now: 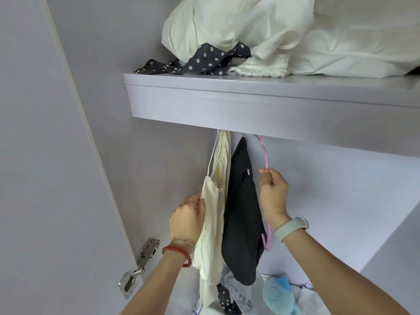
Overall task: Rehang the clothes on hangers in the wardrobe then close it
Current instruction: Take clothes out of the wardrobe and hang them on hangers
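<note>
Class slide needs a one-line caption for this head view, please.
Left hand grips the cream garment while right hand pinches the pink hanger beside the dark garment.

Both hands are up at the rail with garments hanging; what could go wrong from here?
1. The right hand pinches the pink hanger carrying the dark garment; a tug could unhook it, since the hook sits hidden behind the shelf.
2. The left hand grips the cream garment; pulling may drag it off its white hanger.
</note>
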`<state>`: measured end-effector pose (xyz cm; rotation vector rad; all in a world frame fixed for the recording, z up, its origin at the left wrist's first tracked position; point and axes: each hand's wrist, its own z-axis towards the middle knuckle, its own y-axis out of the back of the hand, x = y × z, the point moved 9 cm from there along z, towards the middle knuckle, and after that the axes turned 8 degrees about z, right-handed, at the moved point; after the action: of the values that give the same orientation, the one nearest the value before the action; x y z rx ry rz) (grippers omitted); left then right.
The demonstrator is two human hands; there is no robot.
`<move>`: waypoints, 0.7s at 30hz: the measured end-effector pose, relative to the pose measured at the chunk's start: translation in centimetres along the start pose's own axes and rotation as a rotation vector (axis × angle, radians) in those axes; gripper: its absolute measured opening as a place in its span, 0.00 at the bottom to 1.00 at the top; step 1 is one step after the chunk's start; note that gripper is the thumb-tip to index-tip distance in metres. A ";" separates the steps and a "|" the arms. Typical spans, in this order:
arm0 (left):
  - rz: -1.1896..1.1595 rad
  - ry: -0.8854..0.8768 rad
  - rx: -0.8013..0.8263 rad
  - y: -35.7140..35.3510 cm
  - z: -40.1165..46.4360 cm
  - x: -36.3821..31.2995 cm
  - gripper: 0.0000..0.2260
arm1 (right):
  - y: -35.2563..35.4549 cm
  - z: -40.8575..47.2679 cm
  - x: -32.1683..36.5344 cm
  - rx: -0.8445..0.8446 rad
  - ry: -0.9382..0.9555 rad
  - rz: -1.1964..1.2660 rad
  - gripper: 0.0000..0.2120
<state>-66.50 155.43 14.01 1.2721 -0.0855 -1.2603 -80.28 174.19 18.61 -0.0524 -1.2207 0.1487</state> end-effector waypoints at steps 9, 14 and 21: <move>-0.090 0.015 -0.026 -0.6 -0.9 -0.7 0.13 | 5.1 0.3 1.9 -0.038 0.072 -0.050 0.12; -0.163 0.028 -0.060 -0.8 -1.7 -1.3 0.13 | 6.6 0.0 3.2 -0.022 0.129 -0.119 0.12; -0.019 -0.110 -0.312 0.7 -6.1 -4.6 0.25 | 11.4 -6.1 -3.1 0.073 -0.072 -0.288 0.14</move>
<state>-63.85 162.56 14.77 0.9376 0.0437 -1.3024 -76.60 185.30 12.24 0.1933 -1.2795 -0.0569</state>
